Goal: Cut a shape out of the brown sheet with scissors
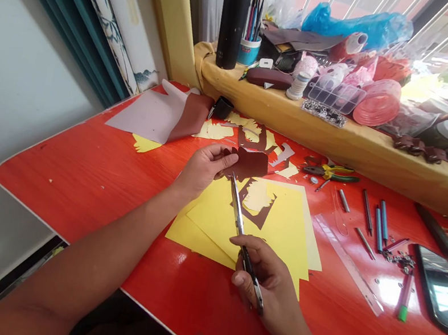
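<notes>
Fingers: the left hand (205, 168) pinches a brown cut-out (250, 164) between thumb and fingers, and the right hand (268, 282) is closed around the handles of a pair of scissors (242, 239).
Brown cut-out: held at its left end, just past the left fingertips, with the rest sticking out to the right.
Scissors: one pair; the blades lie nearly together, their tips at the lower left edge of the brown cut-out. Whether they are biting into it is too small to tell.
Under the hands: overlapping yellow sheets (280, 241), at least two, on a red table (73, 187), with a brown-and-yellow scrap on top.
Far end of the table: a brown sheet (191, 118) lying partly over a grey sheet (147, 113).
Right of the hands: one pair of green-and-yellow-handled pliers (329, 173), one clear ruler (345, 264), one phone (440, 292), one green marker (404, 297).
Containers: on the yellow sill (300, 126), a teal cup (248, 50) holds upright brushes and pens, beside one black flask (233, 19); a clear compartment box (334, 96) holds small items.
</notes>
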`<state>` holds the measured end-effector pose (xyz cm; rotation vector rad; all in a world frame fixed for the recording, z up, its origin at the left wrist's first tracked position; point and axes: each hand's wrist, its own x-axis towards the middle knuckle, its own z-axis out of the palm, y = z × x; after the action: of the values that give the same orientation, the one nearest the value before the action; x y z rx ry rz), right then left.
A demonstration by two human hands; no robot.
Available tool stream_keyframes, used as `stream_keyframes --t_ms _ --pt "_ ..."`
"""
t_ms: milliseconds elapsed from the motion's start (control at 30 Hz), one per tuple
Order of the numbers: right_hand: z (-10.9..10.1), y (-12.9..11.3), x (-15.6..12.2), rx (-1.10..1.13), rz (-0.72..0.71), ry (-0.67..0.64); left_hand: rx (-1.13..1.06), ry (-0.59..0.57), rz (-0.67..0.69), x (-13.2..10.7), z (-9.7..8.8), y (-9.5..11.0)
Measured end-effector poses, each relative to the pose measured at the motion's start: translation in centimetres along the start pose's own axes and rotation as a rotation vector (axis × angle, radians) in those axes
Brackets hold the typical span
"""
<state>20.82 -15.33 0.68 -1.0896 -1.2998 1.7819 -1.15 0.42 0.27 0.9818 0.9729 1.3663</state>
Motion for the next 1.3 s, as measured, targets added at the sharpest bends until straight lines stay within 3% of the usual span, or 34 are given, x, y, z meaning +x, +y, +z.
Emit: stream_keyframes --t_ms 1300 --pt "0.02 0.12 0.02 -0.005 0.005 0.007 0.024 -0.042 -0.008 -0.26 0.3 0.2"
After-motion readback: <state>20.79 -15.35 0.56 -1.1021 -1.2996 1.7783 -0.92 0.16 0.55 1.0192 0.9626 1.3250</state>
